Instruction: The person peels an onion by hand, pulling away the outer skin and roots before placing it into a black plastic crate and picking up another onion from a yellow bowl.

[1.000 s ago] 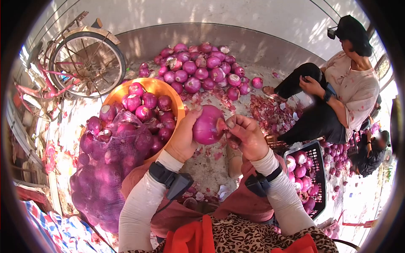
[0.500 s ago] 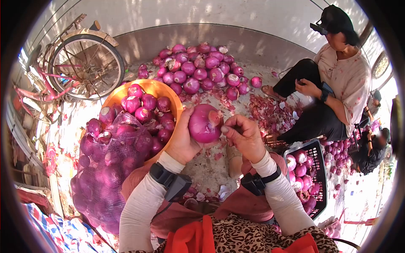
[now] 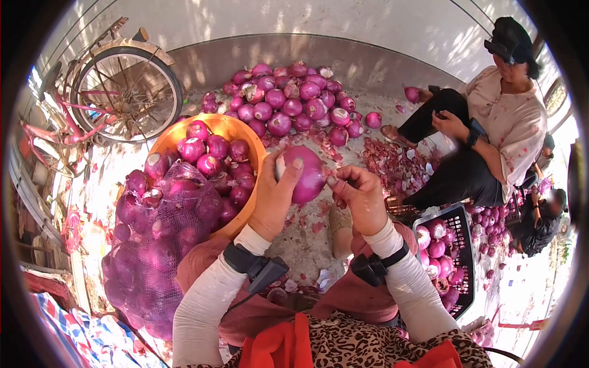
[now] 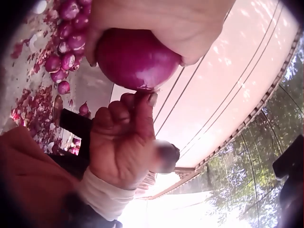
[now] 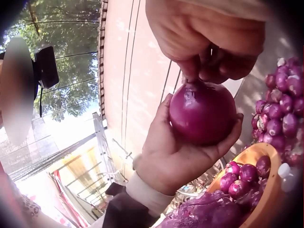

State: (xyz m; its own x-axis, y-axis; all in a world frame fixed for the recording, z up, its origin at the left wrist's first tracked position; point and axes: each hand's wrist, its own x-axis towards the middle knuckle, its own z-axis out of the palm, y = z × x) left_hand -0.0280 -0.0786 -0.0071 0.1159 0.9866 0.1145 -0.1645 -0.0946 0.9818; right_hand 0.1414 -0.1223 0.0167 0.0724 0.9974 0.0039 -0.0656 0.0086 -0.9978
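Note:
A large red onion [image 3: 304, 175] with shiny purple skin is held up in front of my body. My left hand [image 3: 274, 195] grips it from the left, its thumb across the near side. In the right wrist view that left hand [image 5: 178, 154] cups the onion [image 5: 202, 114] from below. At the onion's dry neck, my right hand [image 3: 362, 199] pinches with thumb and forefinger. The left wrist view has the right hand's [image 4: 121, 142] thumb tip against the onion's end [image 4: 137, 59], its other fingers curled.
An orange tub [image 3: 262, 153] of onions and a purple mesh sack [image 3: 162, 257] full of onions stand left. An onion heap [image 3: 291, 101] lies ahead, beside loose skins [image 3: 386, 156]. A black crate [image 3: 467, 257] of onions is right, near a seated person [image 3: 509, 122]. A bicycle [image 3: 126, 92] leans back left.
The onion has turned in my left hand, whose thumb now lies across it. My right fingers, briefly beside the onion, pinch its neck again. The seated person now holds an onion out.

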